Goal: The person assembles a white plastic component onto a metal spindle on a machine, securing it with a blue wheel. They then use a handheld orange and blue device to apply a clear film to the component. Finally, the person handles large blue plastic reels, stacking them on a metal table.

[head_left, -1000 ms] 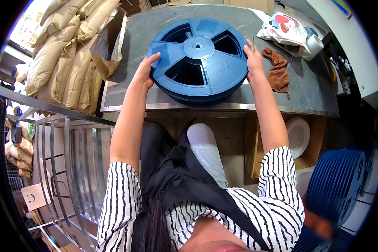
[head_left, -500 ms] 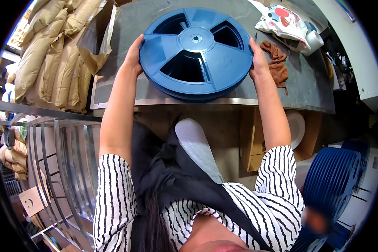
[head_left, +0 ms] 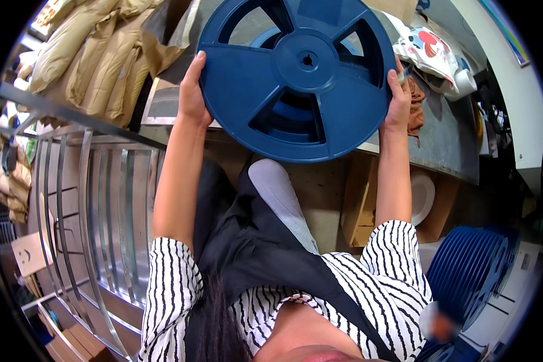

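A large blue plastic reel (head_left: pixel 235 84) with a round hub and three cut-out windows is held up in front of me, over the table's near edge. My left hand (head_left: pixel 194 99) grips its left rim, thumb on the top face. On the opposite rim my right hand (head_left: pixel 397 102) is closed the same way, its thumb also showing. Through the windows another blue round piece (head_left: pixel 295 110) shows underneath; most of it is hidden. A brown cloth (head_left: pixel 416 111) lies on the table just beyond my right hand.
The grey table (head_left: pixel 446 136) has a metal front edge. A white printed bag (head_left: pixel 428 51) and a white roll (head_left: pixel 464 81) lie at its right. Brown paper sacks (head_left: pixel 117 66) are stacked left, above a metal rack (head_left: pixel 84 199). Blue reels (head_left: pixel 467 265) stand lower right, near a cardboard box (head_left: pixel 359 199).
Both hands have raised the reel off the table and brought it nearer and slightly right. Parts of a blue piece now show beneath it. My view has shifted a little.
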`<state>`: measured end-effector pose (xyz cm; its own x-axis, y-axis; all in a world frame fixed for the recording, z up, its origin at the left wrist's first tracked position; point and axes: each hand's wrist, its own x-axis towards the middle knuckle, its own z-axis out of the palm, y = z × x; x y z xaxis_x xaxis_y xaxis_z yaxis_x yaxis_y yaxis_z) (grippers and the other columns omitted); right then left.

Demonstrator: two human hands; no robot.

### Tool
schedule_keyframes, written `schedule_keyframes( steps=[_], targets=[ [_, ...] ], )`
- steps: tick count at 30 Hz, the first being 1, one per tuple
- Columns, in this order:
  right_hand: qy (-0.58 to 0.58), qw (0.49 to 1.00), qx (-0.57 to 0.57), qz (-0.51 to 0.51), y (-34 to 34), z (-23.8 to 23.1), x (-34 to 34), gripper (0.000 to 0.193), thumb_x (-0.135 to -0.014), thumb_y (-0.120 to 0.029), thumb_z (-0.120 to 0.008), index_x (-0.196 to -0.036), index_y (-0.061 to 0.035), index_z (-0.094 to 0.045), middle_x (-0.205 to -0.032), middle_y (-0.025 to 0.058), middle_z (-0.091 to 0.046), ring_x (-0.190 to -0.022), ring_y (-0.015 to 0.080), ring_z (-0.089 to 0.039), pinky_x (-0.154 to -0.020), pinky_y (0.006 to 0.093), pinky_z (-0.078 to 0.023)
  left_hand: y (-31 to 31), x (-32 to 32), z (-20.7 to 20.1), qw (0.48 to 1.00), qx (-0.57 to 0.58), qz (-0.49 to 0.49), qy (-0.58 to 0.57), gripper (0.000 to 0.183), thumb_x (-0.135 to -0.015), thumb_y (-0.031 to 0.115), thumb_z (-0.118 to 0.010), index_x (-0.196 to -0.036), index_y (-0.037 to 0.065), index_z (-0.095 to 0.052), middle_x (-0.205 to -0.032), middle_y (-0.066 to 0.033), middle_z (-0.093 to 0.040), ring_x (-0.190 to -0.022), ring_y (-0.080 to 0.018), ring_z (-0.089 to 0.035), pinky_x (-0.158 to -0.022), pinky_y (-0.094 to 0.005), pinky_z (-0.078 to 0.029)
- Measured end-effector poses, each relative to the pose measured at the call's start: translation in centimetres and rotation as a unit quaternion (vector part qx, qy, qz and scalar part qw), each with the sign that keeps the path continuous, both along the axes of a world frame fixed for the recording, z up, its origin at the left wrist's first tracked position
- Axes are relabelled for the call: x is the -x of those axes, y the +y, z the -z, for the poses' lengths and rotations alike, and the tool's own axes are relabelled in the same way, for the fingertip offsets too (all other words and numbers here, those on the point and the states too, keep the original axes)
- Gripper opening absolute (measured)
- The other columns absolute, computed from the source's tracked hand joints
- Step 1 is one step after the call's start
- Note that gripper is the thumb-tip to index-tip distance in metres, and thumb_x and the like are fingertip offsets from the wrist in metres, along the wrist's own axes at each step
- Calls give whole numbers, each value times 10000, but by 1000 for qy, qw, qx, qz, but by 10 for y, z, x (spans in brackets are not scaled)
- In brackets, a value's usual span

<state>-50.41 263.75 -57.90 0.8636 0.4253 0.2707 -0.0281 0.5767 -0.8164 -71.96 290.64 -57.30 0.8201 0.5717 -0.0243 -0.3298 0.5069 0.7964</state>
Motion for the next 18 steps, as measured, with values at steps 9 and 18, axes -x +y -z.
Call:
schedule_keyframes(
  steps=[9, 18],
  targets=[
    [-34, 995, -13, -88, -10, 13, 123, 523, -900, -161, -629, -1378, -51, -448, -1257, 78, -581, -1112, 171, -572, -980, 291, -450, -70, 183, 35, 990, -10, -134, -50, 424, -963, 358, -438, -1158, 12, -587, -1080, -153, -658, -978, -270, -653, -871, -376, -530],
    [34, 955, 135, -261, 20, 66, 203, 523, -876, -214, -681, -1348, -72, -506, -1105, 39, -631, -987, 110, -585, -910, 240, -443, -164, 320, 105, 954, 87, -284, 36, 521, -992, 405, -362, -1348, 25, -383, -1239, -150, -539, -1107, -281, -553, -961, -389, -455]
  ],
)
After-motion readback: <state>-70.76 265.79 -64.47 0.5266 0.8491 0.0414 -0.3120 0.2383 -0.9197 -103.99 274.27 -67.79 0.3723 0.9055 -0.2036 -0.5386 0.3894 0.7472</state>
